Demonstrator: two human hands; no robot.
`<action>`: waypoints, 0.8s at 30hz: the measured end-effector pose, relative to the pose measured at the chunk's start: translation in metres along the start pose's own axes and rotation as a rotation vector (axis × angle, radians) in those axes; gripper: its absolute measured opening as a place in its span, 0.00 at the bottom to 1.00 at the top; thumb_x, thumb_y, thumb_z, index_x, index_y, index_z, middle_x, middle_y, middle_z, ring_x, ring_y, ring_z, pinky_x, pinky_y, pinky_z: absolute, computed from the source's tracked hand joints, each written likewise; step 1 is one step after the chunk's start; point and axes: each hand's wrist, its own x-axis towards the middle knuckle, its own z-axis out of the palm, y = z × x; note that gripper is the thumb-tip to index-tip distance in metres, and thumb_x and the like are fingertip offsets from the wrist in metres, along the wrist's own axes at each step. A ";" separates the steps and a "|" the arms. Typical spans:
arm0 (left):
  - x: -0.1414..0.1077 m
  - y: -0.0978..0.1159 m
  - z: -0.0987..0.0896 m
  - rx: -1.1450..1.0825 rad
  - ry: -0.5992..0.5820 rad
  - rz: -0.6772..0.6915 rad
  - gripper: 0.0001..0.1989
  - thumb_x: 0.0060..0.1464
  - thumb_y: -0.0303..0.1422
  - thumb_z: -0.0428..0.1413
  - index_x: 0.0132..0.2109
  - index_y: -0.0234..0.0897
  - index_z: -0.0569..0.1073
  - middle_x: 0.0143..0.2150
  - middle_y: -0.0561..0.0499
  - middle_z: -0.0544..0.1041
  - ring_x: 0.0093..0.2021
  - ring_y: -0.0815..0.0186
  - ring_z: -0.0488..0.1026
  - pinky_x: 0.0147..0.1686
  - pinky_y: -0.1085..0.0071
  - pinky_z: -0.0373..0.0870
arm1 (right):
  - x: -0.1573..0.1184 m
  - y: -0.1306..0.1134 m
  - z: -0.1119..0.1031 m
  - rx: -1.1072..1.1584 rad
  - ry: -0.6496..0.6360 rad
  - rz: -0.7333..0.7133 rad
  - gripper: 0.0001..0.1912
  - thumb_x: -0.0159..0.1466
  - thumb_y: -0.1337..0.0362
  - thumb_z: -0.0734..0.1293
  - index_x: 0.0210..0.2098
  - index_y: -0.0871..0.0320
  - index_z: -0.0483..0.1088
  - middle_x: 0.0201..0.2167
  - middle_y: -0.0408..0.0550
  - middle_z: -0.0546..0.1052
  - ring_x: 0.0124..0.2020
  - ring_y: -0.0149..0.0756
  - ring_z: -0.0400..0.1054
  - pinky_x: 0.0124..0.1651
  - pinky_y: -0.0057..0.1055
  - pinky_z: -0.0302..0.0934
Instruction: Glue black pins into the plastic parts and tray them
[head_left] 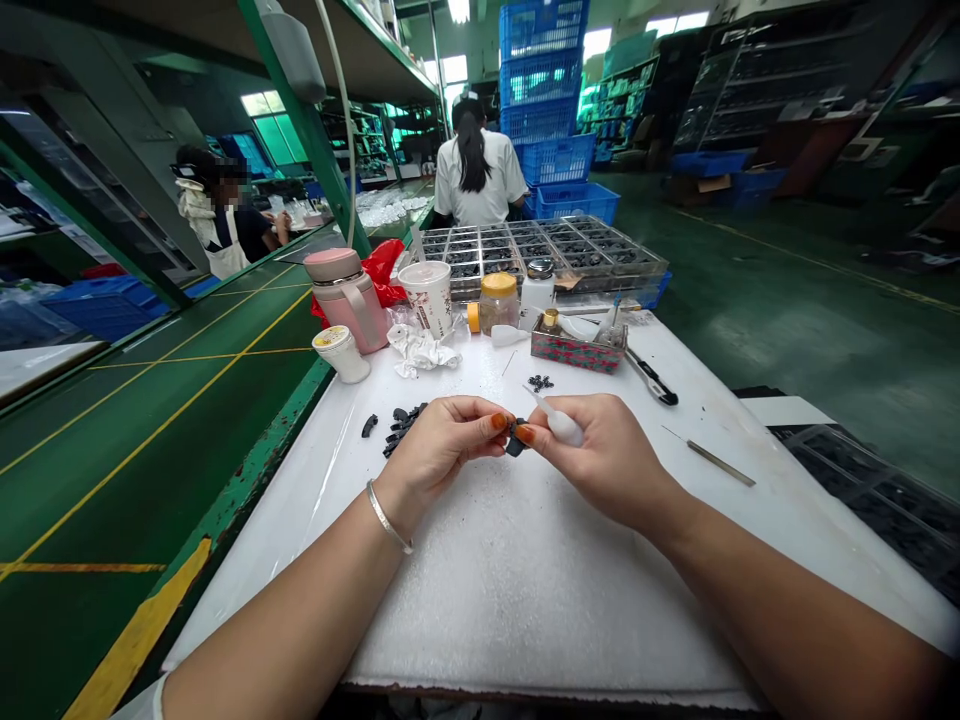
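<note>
Over the middle of the white table (pixel 525 580), my left hand (pixel 450 440) pinches a small black plastic part (pixel 516 442) between thumb and fingers. My right hand (pixel 607 450) is closed around a white squeeze dropper bottle (pixel 564 427) with a thin tip pointing up and left. The right thumb also touches the black part. Left of my hands lies a pile of similar black parts (pixel 401 425), partly hidden by my left hand, with one curved black piece (pixel 369 426) apart from it. A little cluster of tiny black rings (pixel 540 383) rests just beyond my fingers.
Behind stand a pink thermos (pixel 345 300), a paper cup (pixel 429 295), jars and a small patterned box (pixel 577 345). A utility knife (pixel 652 378) and a needle tool (pixel 720 463) lie to the right. Divided trays (pixel 540 250) sit at the back; two people work beyond.
</note>
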 end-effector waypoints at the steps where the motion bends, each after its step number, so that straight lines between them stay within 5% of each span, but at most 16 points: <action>1: 0.000 0.000 0.000 -0.049 -0.019 -0.017 0.13 0.48 0.36 0.66 0.35 0.29 0.77 0.33 0.46 0.76 0.31 0.70 0.72 0.33 0.77 0.70 | 0.000 0.001 0.000 0.007 0.000 -0.017 0.16 0.62 0.59 0.64 0.22 0.60 0.68 0.18 0.41 0.64 0.23 0.29 0.56 0.27 0.28 0.47; 13: -0.001 -0.003 0.001 -0.288 -0.116 -0.110 0.12 0.47 0.31 0.67 0.38 0.30 0.76 0.34 0.50 0.74 0.30 0.74 0.71 0.34 0.79 0.69 | 0.001 0.004 0.002 0.002 -0.003 -0.115 0.18 0.64 0.56 0.63 0.23 0.60 0.67 0.20 0.42 0.67 0.24 0.29 0.58 0.29 0.28 0.49; 24: -0.002 -0.003 0.004 -0.246 -0.104 -0.096 0.12 0.50 0.34 0.65 0.35 0.31 0.72 0.32 0.50 0.72 0.30 0.73 0.71 0.31 0.79 0.72 | 0.000 0.003 0.003 0.016 0.026 -0.127 0.15 0.64 0.59 0.64 0.23 0.61 0.69 0.21 0.43 0.71 0.25 0.30 0.61 0.30 0.29 0.51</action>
